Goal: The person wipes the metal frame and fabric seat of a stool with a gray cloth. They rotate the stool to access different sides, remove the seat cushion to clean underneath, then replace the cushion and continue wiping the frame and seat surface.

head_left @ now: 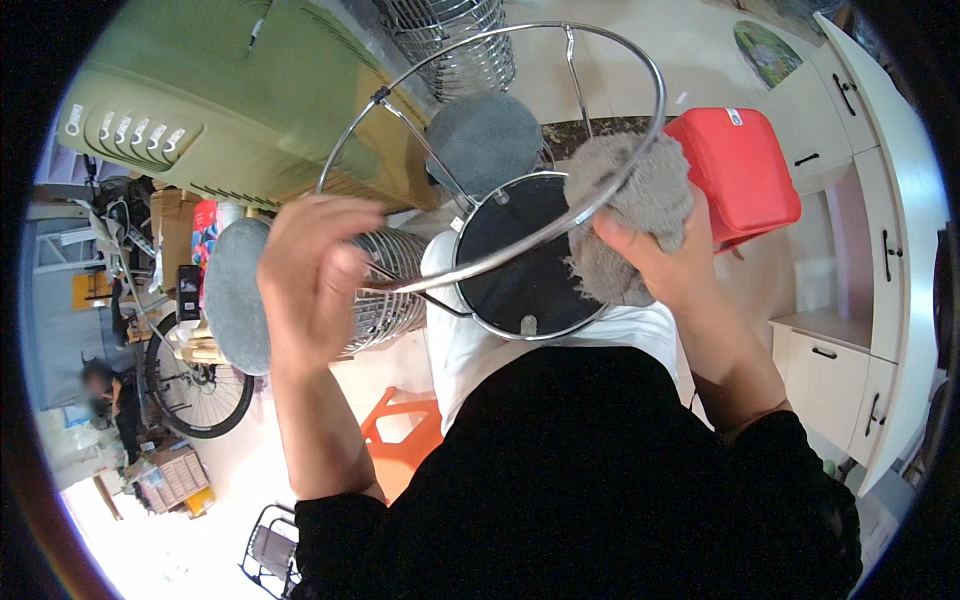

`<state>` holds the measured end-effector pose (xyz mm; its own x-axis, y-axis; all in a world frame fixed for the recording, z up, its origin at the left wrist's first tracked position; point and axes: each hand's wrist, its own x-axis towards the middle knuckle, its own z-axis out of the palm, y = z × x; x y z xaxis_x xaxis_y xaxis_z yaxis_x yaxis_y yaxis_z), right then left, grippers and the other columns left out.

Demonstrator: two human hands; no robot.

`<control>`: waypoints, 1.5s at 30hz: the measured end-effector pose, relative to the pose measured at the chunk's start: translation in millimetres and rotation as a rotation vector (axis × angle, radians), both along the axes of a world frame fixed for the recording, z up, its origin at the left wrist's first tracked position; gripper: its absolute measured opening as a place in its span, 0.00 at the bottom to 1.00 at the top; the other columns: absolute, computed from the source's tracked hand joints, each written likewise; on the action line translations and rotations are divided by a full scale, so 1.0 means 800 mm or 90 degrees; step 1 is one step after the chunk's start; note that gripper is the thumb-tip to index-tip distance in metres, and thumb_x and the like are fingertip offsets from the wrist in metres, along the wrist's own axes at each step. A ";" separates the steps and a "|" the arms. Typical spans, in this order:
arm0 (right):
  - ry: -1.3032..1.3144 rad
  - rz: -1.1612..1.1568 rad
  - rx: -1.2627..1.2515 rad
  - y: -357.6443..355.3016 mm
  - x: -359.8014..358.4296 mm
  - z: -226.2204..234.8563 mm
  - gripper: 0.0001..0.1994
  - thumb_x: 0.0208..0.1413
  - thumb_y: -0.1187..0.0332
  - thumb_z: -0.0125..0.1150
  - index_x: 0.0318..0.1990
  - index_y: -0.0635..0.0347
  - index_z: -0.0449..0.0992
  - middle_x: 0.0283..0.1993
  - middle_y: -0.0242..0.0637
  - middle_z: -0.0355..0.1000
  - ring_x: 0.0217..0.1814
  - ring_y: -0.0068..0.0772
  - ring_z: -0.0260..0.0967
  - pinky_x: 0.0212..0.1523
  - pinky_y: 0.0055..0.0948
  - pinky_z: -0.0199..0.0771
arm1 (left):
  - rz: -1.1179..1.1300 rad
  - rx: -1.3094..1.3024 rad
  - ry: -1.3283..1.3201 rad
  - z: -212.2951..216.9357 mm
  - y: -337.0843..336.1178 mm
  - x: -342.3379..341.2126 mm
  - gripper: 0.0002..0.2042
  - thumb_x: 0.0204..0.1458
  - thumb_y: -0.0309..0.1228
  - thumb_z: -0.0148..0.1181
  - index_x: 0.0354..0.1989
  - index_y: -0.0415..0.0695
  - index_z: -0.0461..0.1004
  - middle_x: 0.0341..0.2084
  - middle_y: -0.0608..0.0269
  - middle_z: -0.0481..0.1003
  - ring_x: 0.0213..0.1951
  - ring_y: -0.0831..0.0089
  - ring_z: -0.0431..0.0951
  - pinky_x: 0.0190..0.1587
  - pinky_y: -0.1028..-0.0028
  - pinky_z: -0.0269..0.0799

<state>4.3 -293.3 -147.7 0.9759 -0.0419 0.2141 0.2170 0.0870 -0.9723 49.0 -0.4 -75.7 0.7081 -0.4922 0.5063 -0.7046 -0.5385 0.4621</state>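
An upturned round stool [520,265] rests on my lap, its black seat underside facing up and its chrome legs rising to a large metal ring [500,250]. A fluffy grey cloth [630,200] is bunched in my right hand [670,245], whose fingers are closed around it. The cloth lies against the right side of the ring. My left hand [315,270] is beside the ring's left side, slightly blurred. Its thumb and fingers are apart with nothing seen between them, and it covers part of the ring.
Stacked chrome stools with grey seats stand ahead [485,140] and to the left [238,295]. A large green box [250,110] fills the far left. On the right are a red plastic container [735,175] and white cabinets [825,350]. An orange plastic stool [405,445] is near my left forearm.
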 end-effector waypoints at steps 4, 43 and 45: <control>0.018 0.029 -0.010 0.008 0.008 0.000 0.20 0.48 0.68 0.71 0.48 0.65 0.73 0.43 0.35 0.76 0.45 0.25 0.73 0.49 0.28 0.72 | 0.027 0.111 0.008 0.001 -0.087 -0.040 0.13 0.44 0.35 0.68 0.34 0.41 0.76 0.27 0.58 0.77 0.27 0.60 0.76 0.30 0.67 0.71; 0.025 0.075 -0.128 -0.008 0.014 0.000 0.24 0.43 0.65 0.73 0.47 0.66 0.74 0.41 0.41 0.78 0.43 0.32 0.76 0.48 0.29 0.72 | 0.045 0.040 0.067 -0.005 -0.090 -0.042 0.06 0.48 0.28 0.65 0.32 0.40 0.75 0.16 0.56 0.69 0.18 0.58 0.70 0.21 0.68 0.64; 0.002 0.068 -0.033 0.001 0.016 -0.017 0.23 0.44 0.65 0.73 0.47 0.66 0.74 0.40 0.40 0.78 0.43 0.32 0.76 0.48 0.29 0.72 | 0.049 0.036 0.082 -0.005 -0.090 -0.043 0.06 0.48 0.27 0.65 0.32 0.40 0.75 0.16 0.56 0.69 0.18 0.58 0.70 0.21 0.69 0.64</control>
<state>16.7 -292.5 -161.1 0.9748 0.0734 0.2104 0.2064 0.0586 -0.9767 14.3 -72.1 -79.4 0.8020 -0.4593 0.3819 -0.5973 -0.6160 0.5135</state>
